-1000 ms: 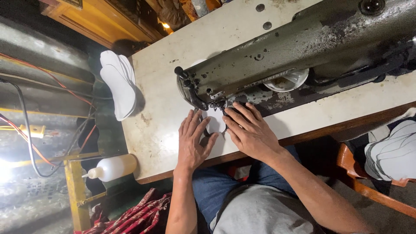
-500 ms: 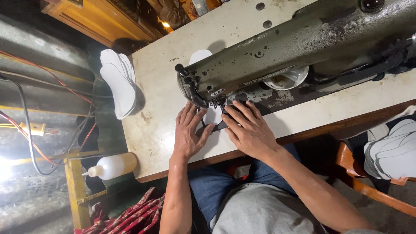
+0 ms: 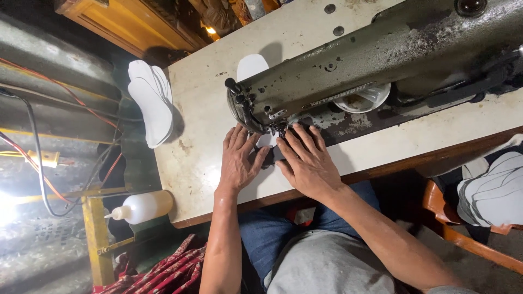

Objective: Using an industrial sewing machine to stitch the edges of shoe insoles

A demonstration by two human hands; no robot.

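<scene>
Both hands, left hand [image 3: 238, 163] and right hand [image 3: 306, 162], press flat with spread fingers on the small white fabric piece [image 3: 267, 142] under the old grey-green metal sewing machine [image 3: 348, 81]; better to guide it slowly.

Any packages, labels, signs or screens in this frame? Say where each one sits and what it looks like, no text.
Maker's lettering: pale raised characters in a slanted row on the front of the dark green sewing machine arm, above the hands.
Squeeze bottle: whitish plastic with a nozzle, lying off the table's near left corner; no label visible.
No signs or screens in view.
</scene>
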